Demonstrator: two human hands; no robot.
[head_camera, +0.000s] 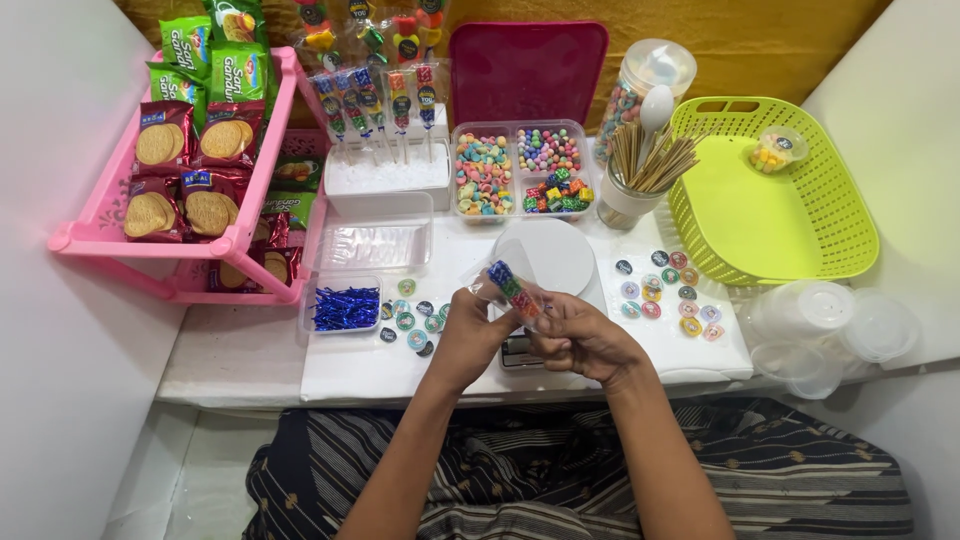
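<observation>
A candy skewer (514, 288) in a clear sleeve is pinched between the fingers of the left hand (470, 325) and right hand (580, 335) above the table's (250, 350) near edge, tilted so the sleeve can be handled. Round stickers (668, 290) and a tray of blue ties (345, 308) are laid within reach. Farther back, finished skewers (375, 100) are stood upright in a white block; red and green biscuit packs (185, 150) are stacked on a pink rack (90, 235) at the left edge.

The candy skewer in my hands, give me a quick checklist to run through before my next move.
1. Candy skewer held by both left hand and right hand: ok.
2. Clear wrapper fully over the candies: cannot tell.
3. Blue twist ties within reach in their tray: ok.
4. Round stickers laid out on the table: ok.
5. Foam stand has a free spot: cannot tell.
</observation>
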